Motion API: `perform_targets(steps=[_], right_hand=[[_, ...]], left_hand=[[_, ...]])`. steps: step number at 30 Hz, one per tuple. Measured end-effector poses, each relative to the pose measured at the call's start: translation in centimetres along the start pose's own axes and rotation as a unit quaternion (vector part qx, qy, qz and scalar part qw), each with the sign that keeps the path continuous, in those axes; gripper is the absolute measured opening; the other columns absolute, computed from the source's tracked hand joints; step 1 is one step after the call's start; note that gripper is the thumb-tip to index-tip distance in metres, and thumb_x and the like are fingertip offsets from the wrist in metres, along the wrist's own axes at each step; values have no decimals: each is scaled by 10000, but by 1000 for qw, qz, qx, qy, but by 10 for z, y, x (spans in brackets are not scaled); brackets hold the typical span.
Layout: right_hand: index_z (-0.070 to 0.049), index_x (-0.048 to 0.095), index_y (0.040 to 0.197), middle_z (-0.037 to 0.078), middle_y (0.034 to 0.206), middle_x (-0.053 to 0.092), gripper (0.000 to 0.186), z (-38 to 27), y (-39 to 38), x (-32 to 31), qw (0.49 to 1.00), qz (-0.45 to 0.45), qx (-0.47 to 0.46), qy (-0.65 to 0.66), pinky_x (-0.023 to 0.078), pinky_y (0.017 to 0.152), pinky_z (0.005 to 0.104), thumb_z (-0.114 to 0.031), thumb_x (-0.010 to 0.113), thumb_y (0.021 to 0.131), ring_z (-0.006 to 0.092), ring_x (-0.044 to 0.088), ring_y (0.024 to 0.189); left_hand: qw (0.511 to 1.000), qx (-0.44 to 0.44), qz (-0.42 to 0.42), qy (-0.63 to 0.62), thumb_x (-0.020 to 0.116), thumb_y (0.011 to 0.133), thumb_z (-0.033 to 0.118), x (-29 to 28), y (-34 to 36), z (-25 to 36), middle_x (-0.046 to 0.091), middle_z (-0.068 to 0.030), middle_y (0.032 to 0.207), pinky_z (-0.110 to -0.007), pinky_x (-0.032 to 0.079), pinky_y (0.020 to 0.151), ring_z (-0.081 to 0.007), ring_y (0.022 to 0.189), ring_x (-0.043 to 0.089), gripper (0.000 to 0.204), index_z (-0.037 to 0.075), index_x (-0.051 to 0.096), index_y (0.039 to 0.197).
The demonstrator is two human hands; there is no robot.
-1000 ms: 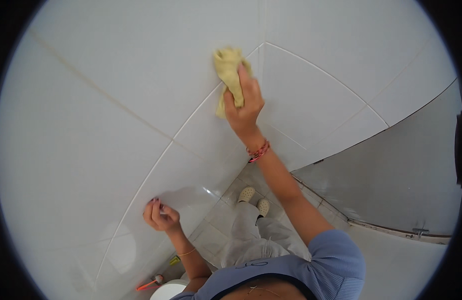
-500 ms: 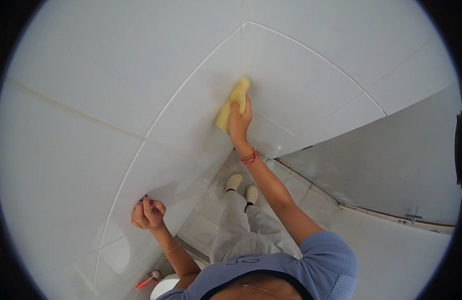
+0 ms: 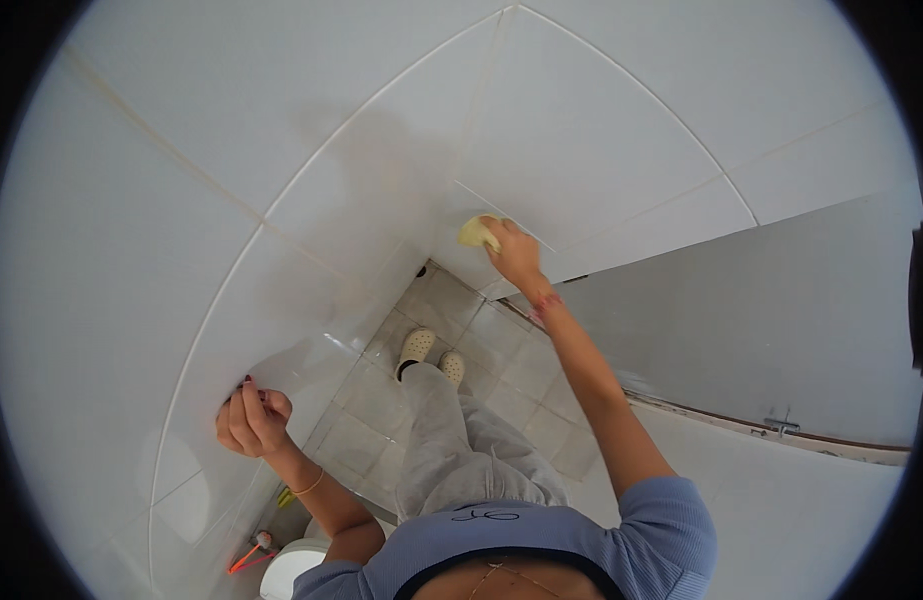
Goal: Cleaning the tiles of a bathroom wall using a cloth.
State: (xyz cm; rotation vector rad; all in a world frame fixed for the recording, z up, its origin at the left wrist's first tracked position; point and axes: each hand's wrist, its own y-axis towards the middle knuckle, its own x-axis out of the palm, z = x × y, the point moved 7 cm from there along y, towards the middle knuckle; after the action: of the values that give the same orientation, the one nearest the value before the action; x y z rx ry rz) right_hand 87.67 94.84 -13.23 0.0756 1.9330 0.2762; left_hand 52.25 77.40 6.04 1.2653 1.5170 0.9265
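Observation:
My right hand (image 3: 514, 252) grips a crumpled yellow cloth (image 3: 474, 233) against the lower white tiled wall (image 3: 571, 170), just right of the corner. Part of the cloth is hidden under my fingers. At the left, my left hand (image 3: 253, 418) is held with its fingers curled in, close to the left tiled wall (image 3: 311, 225). Nothing shows between those fingers. From this view I cannot tell whether the knuckles touch the tiles.
Below are my feet in cream clogs (image 3: 417, 346) on a grey tiled floor (image 3: 511, 360). A grey door panel (image 3: 721, 310) with a metal latch (image 3: 781, 424) stands at the right. By my left elbow are a white toilet (image 3: 293, 572) and an orange-handled brush (image 3: 249, 558).
My right hand has carried the cloth lower and across the corner onto the right wall. My left hand has shifted slightly left in the picture, and the view has shifted too.

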Motion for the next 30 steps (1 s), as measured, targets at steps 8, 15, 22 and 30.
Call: perform_targets(steps=[8, 15, 22, 30], right_hand=[[-79, 523, 1210, 113, 972, 592, 587, -28, -54, -303, 817, 518, -107, -228, 479, 604, 373, 6, 647, 643, 278, 563, 734], [-147, 587, 1156, 40, 663, 515, 533, 4, -30, -179, 863, 317, -122, -374, 417, 485, 299, -3, 581, 644, 174, 505, 558], [-203, 525, 1222, 10, 675, 449, 528, 60, -56, -47, 939, 67, -269, -204, 399, 458, 296, -65, 524, 712, 146, 464, 546], [-158, 587, 1165, 40, 673, 497, 573, -19, -17, -241, 828, 482, -83, -273, 383, 440, 294, -25, 649, 611, 170, 449, 501]], left_hand=[[1000, -5, -6, 20, 528, 727, 70, -2, 5, -3, 586, -10, 723, -245, 411, 551, -158, 649, 490, 130, 71, 655, 758], [999, 20, 1, 25, 525, 730, 63, -4, -2, -4, 583, -13, 705, -242, 407, 543, -155, 648, 496, 129, 61, 653, 747], [1000, 18, 2, 21, 527, 743, 54, 3, 1, -1, 599, -10, 735, -250, 419, 564, -159, 652, 520, 129, 55, 641, 801], [995, -89, 0, 32, 472, 775, 74, 5, -9, 5, 587, -29, 730, -269, 369, 577, -181, 659, 486, 150, 32, 616, 779]])
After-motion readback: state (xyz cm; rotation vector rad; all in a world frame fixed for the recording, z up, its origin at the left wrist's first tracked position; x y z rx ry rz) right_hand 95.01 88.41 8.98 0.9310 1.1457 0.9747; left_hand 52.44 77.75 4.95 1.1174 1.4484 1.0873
